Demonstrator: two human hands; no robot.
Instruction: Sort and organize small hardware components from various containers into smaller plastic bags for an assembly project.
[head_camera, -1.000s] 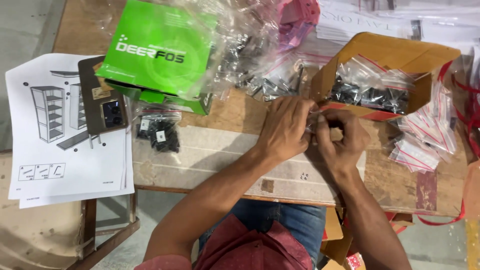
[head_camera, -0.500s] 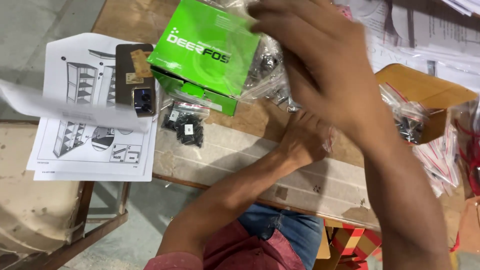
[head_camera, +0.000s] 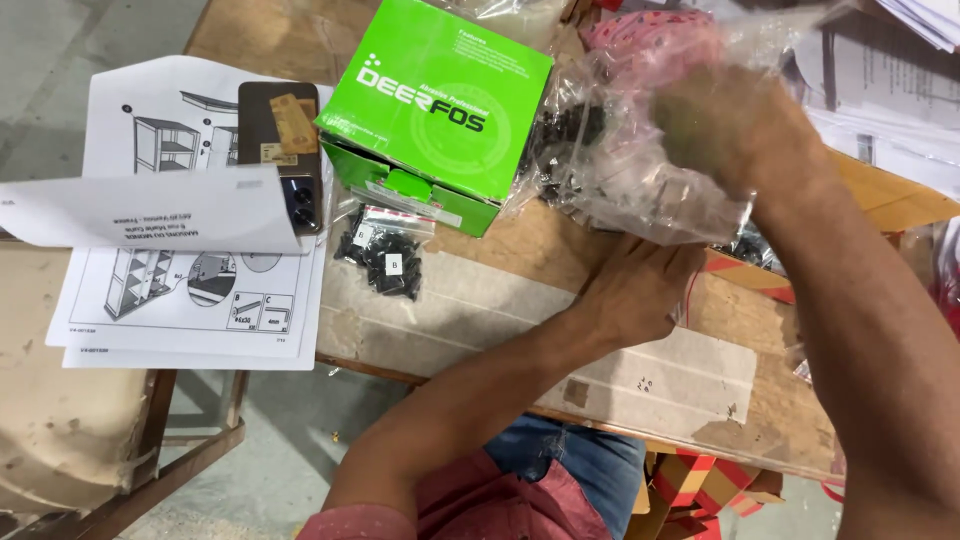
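Note:
My right hand (head_camera: 735, 130) is raised and blurred, pushed against a large clear plastic bag (head_camera: 630, 175) of dark metal hardware; its fingers are hidden by the plastic. My left hand (head_camera: 640, 290) rests on the wooden table (head_camera: 460, 320) with its fingers curled beside the edge of an open cardboard box (head_camera: 880, 195). A thin red strip of a small clear bag (head_camera: 690, 300) shows at the fingertips. A small bag of black screws (head_camera: 385, 255) lies apart, to the left of that hand.
A green cardboard box (head_camera: 440, 110) stands at the table's back, touching the big bag. A phone (head_camera: 280, 150) lies on assembly instruction sheets (head_camera: 190, 290) at the left, one sheet curled up. A worn wooden seat (head_camera: 80, 440) stands below left.
My right hand left the small bag it shared with the left, swept up past the camera, and now meets the large clear bag. My left hand stayed on the table. The view shifted right.

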